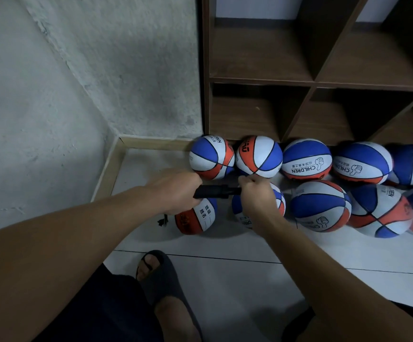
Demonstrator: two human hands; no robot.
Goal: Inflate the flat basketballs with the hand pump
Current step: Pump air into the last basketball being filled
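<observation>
Two hands hold a black pump sideways above the white floor. The left hand is wrapped tight around one end of the pump. The right hand has its fingers curled around the other end. Under the hands sit two balls: one below the left hand and one mostly hidden behind the right hand. More red, white and blue balls lie in two rows along the bottom edge of the brown shelf. A foot in a dark sandal stands on the floor near the bottom.
</observation>
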